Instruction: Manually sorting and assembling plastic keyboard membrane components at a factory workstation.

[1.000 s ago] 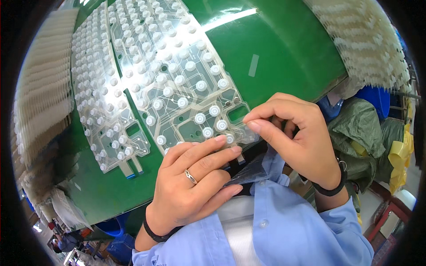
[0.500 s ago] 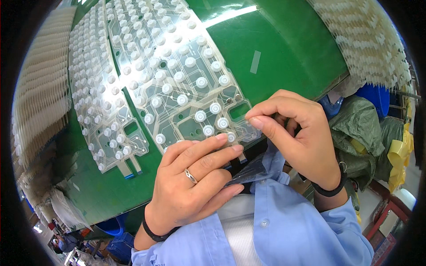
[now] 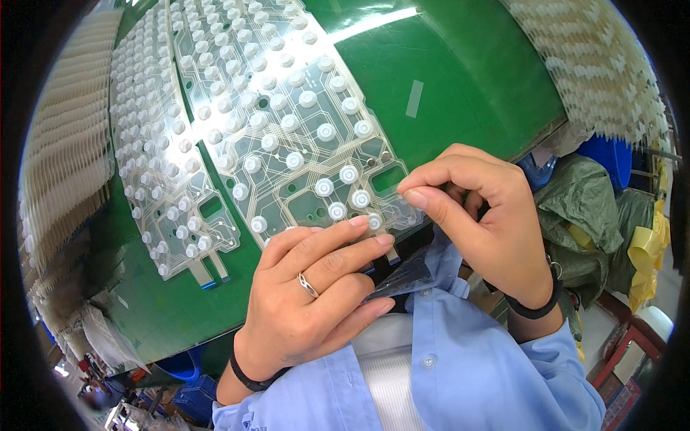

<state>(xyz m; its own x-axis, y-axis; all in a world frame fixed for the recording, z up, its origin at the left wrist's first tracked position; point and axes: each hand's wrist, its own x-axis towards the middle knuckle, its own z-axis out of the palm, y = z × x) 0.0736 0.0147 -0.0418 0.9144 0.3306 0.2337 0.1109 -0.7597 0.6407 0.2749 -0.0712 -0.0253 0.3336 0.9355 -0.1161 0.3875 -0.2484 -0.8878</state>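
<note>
A clear keyboard membrane sheet with printed traces and rows of white rubber domes lies on the green table. My left hand, wearing a ring, rests on its near edge, fingers stretched out and fingertips beside the lowest domes. At the sheet's near right corner, the thumb and forefinger of my right hand are pinched together. What sits between them is too small to make out. Below the left fingers, a piece of clear film hangs past the table edge, in front of my shirt. A flat ribbon tail sticks out near it.
A second domed membrane sheet lies to the left. Tall stacks of similar pale sheets stand at the far left and far right. A strip of clear tape sticks to the green table. Dark green bags sit right.
Both hands keep their place and shape. The left parts of the two membrane sheets appear shifted very slightly leftward.
</note>
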